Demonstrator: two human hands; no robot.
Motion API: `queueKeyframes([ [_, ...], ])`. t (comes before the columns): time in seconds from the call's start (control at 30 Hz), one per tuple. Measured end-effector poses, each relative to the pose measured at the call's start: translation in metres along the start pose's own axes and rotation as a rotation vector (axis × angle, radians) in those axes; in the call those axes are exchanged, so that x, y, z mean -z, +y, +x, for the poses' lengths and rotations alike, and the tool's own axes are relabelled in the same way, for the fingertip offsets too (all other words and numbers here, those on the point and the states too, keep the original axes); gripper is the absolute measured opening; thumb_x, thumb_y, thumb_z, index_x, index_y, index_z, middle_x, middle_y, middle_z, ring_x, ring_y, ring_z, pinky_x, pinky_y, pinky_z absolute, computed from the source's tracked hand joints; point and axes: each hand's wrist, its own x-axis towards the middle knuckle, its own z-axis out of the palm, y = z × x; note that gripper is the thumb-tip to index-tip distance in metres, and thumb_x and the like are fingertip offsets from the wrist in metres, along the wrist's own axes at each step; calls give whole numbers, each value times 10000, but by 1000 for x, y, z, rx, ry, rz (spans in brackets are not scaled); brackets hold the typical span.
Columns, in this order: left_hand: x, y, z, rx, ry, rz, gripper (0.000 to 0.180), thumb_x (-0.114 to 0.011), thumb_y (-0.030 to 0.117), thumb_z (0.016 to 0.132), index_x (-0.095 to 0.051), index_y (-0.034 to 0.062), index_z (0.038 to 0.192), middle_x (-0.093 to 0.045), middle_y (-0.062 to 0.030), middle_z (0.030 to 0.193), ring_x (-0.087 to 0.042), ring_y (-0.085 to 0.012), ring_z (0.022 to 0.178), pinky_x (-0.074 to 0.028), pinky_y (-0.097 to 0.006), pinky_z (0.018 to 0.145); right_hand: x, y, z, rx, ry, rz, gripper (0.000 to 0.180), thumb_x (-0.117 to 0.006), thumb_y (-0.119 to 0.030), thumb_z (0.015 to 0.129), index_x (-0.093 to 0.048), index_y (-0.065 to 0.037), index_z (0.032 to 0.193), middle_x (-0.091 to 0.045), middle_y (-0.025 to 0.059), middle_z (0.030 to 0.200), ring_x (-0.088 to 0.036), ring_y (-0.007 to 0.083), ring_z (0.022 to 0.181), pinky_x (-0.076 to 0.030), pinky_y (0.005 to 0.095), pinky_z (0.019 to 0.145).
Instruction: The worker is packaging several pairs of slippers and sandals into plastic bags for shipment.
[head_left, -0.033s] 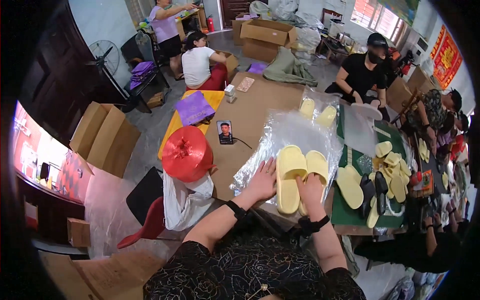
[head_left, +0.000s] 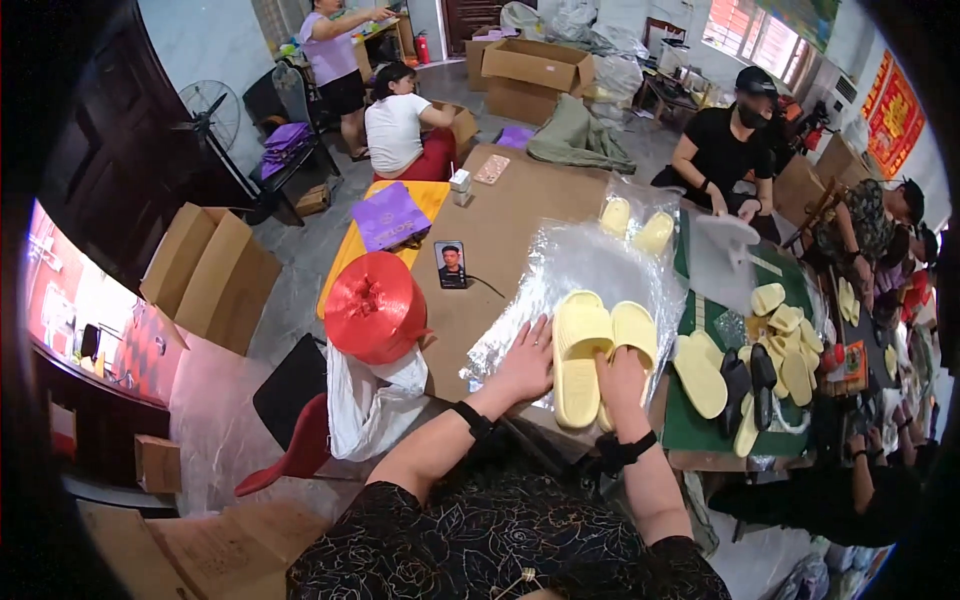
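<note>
- Left hand point(head_left: 527, 368) lies flat, fingers spread, on the clear plastic bags point(head_left: 570, 270), holding nothing.
- Right hand point(head_left: 621, 382) presses the yellow slippers point(head_left: 600, 345) just beside it, fingers not closed around them.

Far ahead of the hands, big brown cardboard boxes point(head_left: 528, 68) sit on the grey floor point(head_left: 310, 240). To the far left stands a round fan point(head_left: 208, 105) next to a dark wooden door point(head_left: 95, 150). More flat boxes point(head_left: 208, 268) lean nearer on the left. Up on the right, a window point(head_left: 745, 32) lets in bright daylight. A red banner point(head_left: 893, 105) hangs on the pale wall there. Close on the left is a dark chair point(head_left: 292, 385).
</note>
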Motion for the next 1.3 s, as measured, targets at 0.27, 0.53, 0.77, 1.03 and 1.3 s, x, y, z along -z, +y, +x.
queueKeyframes([
  [0.27, -2, 20, 8, 126, 26, 12, 729, -506, 542, 900, -344, 123, 1473, -217, -212, 1550, -173, -382, 1443, -132, -506, 1161, 35, 26, -17, -136, 65, 190, 295, -608, -212, 897, -571, 80, 876, -582, 258, 858, -565, 409, 821, -441, 469, 735],
  [0.53, 25, 36, 9, -108, -89, -108, 794, -671, 545, 776, -426, 152, 1421, -277, -171, 1536, -215, -373, 1431, -177, -519, 1159, 80, 63, -63, -115, 228, 312, 277, -582, -124, 910, -593, 84, 1093, -634, 237, 1025, -600, 348, 943, -454, 405, 823],
  [0.77, 7, 16, -5, -126, -16, -138, 490, -592, 390, 901, -527, 215, 1354, -344, -118, 1516, -320, -357, 1383, -255, -497, 1123, 106, 63, -91, -241, 288, 347, 203, -579, -65, 858, -565, 78, 1002, -556, 163, 886, -520, 265, 820, -423, 382, 748],
  [1.03, 12, 30, 12, 63, -20, -296, 332, -449, 309, 982, -627, 211, 1244, -506, -97, 1399, -410, -332, 1321, -300, -467, 1090, 133, 48, -122, -114, 182, 284, 293, -588, -42, 796, -588, 40, 1078, -594, 201, 995, -554, 371, 937, -443, 402, 827],
  [1.3, 6, 31, 34, 161, -45, -519, 344, -574, 337, 899, -659, 176, 1191, -549, -120, 1338, -435, -360, 1259, -367, -449, 1050, 110, 31, -134, -14, -170, 15, 398, -608, -87, 761, -588, 10, 1147, -604, 230, 1109, -547, 430, 1059, -445, 485, 896],
])
